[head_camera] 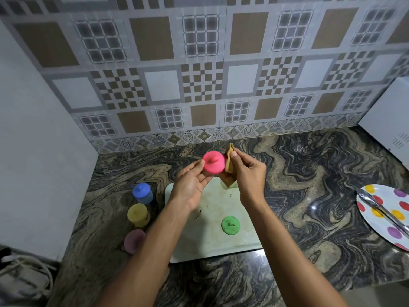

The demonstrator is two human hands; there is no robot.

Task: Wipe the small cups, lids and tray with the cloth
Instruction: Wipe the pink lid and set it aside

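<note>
Pink lid wipe in progress, imo. It's held up over the far end of the tray, which sits on the bench. L hand grips pink lid by the rim, knob twd cam. R hand pinches cloth, thumb on top, touching the lid's right edge.

To do it well: fold cloth over rim, turn lid w/ L hand so the whole edge passes thru, then knob base + underside. Tray has dark specks, so do it last.

Count:
- tray x1
- dotted plate x1, far right, w/ a metal utensil on it
- cups x3, left of tray: blue cup lidded, yellow cup (lid on? can't tell), mauve cup open
- lids x3 for sure: pink, green lid on tray, blue's
- cloth x1
</note>
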